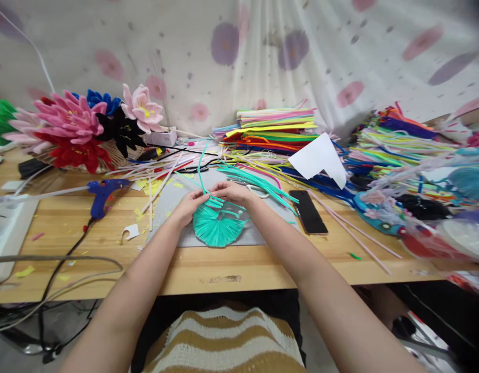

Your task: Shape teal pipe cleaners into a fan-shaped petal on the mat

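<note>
A round, fan-like turquoise piece made of pipe cleaners [219, 228] lies on a grey mat [173, 228] in front of me. At its upper edge my left hand [190, 204] pinches a turquoise pipe cleaner [201, 171], whose long free end points up and away. Close beside it my right hand [233, 191] has its fingers closed on the same strand, the fingertips of both hands almost meeting. Short folded turquoise ends show just below the fingers. Behind my right hand lies a loose bundle of turquoise pipe cleaners [262, 184].
A blue glue gun [105, 194] lies at the left, its cord trailing over the table edge. Pipe-cleaner flowers [72, 124] stand behind it. Stacks of coloured pipe cleaners [278, 124] line the back. A phone [309, 212] and white paper [320, 158] are at the right.
</note>
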The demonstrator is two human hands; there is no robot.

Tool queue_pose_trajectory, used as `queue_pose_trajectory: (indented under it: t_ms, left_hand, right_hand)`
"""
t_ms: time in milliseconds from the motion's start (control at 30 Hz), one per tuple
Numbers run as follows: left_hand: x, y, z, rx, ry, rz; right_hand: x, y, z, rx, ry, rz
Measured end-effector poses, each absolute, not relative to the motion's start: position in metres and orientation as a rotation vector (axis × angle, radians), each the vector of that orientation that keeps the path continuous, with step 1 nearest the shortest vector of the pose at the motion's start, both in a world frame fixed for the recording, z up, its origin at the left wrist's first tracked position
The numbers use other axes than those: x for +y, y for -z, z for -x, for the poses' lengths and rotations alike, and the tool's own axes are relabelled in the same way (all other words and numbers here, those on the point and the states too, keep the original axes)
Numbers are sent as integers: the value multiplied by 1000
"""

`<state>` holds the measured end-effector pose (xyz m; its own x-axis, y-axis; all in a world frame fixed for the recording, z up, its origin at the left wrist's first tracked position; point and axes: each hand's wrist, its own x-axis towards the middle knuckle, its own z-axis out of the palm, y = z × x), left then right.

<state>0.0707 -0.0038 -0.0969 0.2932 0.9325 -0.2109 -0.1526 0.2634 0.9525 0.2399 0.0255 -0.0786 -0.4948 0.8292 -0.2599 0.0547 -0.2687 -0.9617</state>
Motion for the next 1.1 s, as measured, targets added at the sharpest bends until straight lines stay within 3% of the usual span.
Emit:
queue_pose_trajectory:
  t_ms: [133,267,567,933,1100]
  left_hand:
    - [-1,95,-75,1062,-1136,-919]
    - [2,97,-76,1118,-1293,-977]
    - [0,94,-78,1150,-1284,-1064]
    - [-2,88,-77,1152,-1311,-972]
    - [-8,79,-70,939,-1100,-789]
  right_hand:
    - [21,77,-250,-1694,-1414,1244]
    - [14,74,-263,-1910,-1229,1277]
    - [17,78,-257,-2066,-779,1444]
    - [11,71,-254,-2051,-939,1257]
    - [9,67,-255,-1951,-1215,1185]
